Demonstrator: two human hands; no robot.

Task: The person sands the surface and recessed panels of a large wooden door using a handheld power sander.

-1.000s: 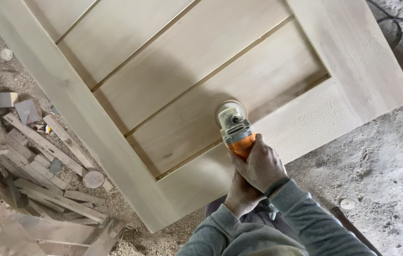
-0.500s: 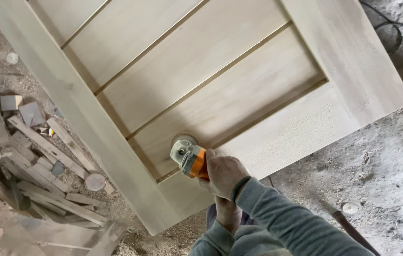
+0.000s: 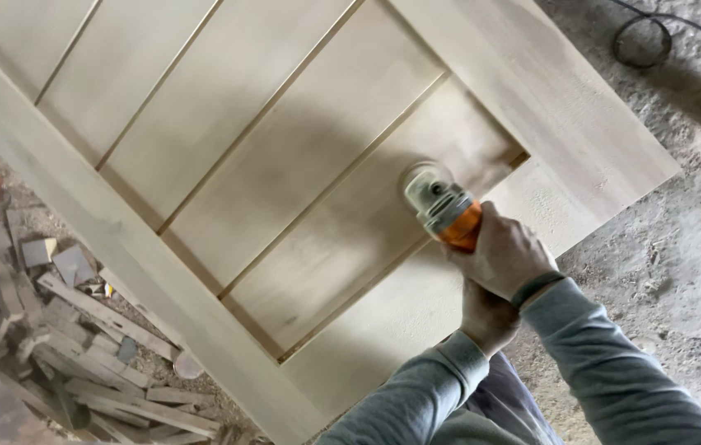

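- The right hand [image 3: 505, 254] is wrapping its fingers tight around the orange-bodied grinder [image 3: 441, 203], which is resting on the lowest panel of the pale wooden door [image 3: 202, 132].
- The left hand [image 3: 486, 317] is sitting just nearer, under the right; I cannot tell its grip.
- Wood offcuts [image 3: 62, 330] are lying on the floor at near left.

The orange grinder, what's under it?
The orange grinder sits on a recessed panel of the pale wooden door. Its head hides the disc and the wood right beneath. The right hand and left hand cover its body.
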